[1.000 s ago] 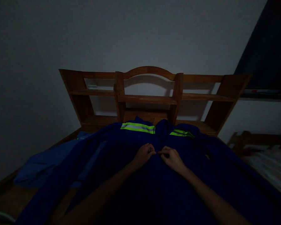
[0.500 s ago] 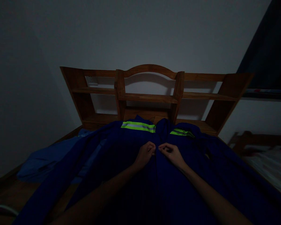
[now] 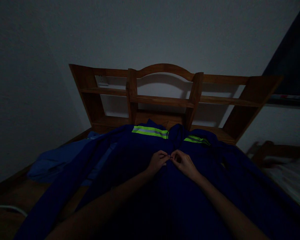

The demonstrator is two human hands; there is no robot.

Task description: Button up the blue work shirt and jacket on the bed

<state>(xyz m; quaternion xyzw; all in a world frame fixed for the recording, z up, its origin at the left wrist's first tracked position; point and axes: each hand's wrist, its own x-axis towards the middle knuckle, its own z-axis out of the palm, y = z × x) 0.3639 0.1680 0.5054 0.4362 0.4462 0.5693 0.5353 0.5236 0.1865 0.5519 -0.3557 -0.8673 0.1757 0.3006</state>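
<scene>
A dark blue work jacket [image 3: 137, 150] with yellow-green and silver reflective strips lies spread out, its collar toward the wooden headboard. Along its front opening, below the collar, my left hand [image 3: 159, 161] pinches the front edge between thumb and fingers. Just to the right, my right hand [image 3: 185, 162] also pinches the cloth there, its fingertips almost touching those of the left. Whether a button or other small fastener sits between the fingertips is too dark to make out.
Behind the jacket stands a wooden headboard with shelves [image 3: 162, 100]. Lighter blue cloth [image 3: 55, 160] lies at the left, with a pale cable [image 3: 11, 207] nearer the front. At the right are a wooden frame [image 3: 277, 150] and whitish bedding [image 3: 292, 180].
My fingertips have come closer together at the jacket's front edge. The whole view has shifted slightly, so the headboard appears a little higher and further right.
</scene>
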